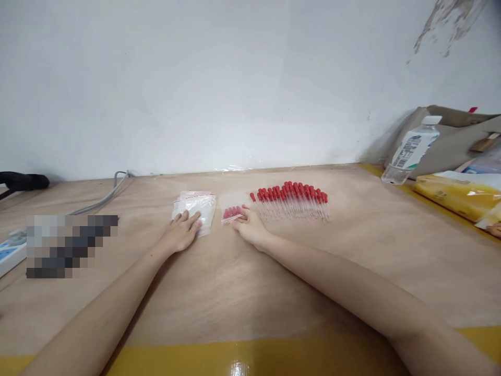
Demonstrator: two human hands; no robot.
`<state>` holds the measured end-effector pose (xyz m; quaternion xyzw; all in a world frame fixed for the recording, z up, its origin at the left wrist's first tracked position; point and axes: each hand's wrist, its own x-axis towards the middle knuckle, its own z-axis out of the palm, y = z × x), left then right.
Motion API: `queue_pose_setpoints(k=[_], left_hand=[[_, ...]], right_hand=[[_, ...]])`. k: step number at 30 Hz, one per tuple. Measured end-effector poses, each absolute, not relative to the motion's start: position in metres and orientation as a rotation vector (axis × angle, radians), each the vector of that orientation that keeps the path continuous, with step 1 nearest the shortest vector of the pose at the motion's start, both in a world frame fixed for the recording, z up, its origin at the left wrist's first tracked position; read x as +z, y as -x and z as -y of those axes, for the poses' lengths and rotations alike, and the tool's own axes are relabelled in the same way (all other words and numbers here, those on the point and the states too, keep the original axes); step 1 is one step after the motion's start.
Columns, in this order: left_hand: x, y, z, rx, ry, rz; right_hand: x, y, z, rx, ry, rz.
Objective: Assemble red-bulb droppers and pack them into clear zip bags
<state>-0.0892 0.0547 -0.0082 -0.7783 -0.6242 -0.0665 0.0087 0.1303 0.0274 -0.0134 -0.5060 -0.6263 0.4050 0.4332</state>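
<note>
My left hand [183, 231] lies with fingers spread on a stack of clear zip-lock bags [206, 204]. Thin red lines run along the edges of those bags. Just to the right, a filled zip-lock bag [229, 201] rests on the table with several red dropper bulbs showing near its front edge. My right hand [250, 227] is closed at that bag's front right corner, the thumb and fingers partly hiding it. Beyond my right hand, a pile of droppers [291, 198] with red bulbs and clear tubes fans out, bulbs toward the wall.
At the right stand a water bottle [410, 149] and a grey-beige bag [457, 136], beside a yellow package [457, 193]. A grey cable [104, 200], a white power strip [13, 256] and a blurred-out dark object [74, 248] are on the left. A white wall closes off the back.
</note>
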Motion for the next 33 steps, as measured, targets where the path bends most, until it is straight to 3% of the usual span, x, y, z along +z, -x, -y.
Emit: queue_pose_setpoints(k=[4,8,11,16,24,33], left_hand=[[-0.004,0.093,-0.056,-0.287,2.436,1.994],[0.016,0.085,-0.044,-0.540,2.380,1.845],[0.037,0.072,-0.027,-0.577,2.628,1.441],[0.050,0.044,0.007,-0.261,3.136,0.979],[0.013,0.008,0.036,-0.252,3.277,0.961],[0.013,0.005,0.036,-0.250,3.261,0.945]], right_hand=[[-0.003,-0.143,-0.026,1.065,1.401,1.581],[0.013,-0.179,-0.034,0.313,1.623,1.851],[0.024,-0.194,-0.049,0.038,1.810,1.858],[0.030,-0.186,-0.073,0.042,1.976,1.929],[0.030,-0.166,-0.090,0.214,2.083,1.822],[0.042,-0.226,-0.060,0.398,1.705,1.799]])
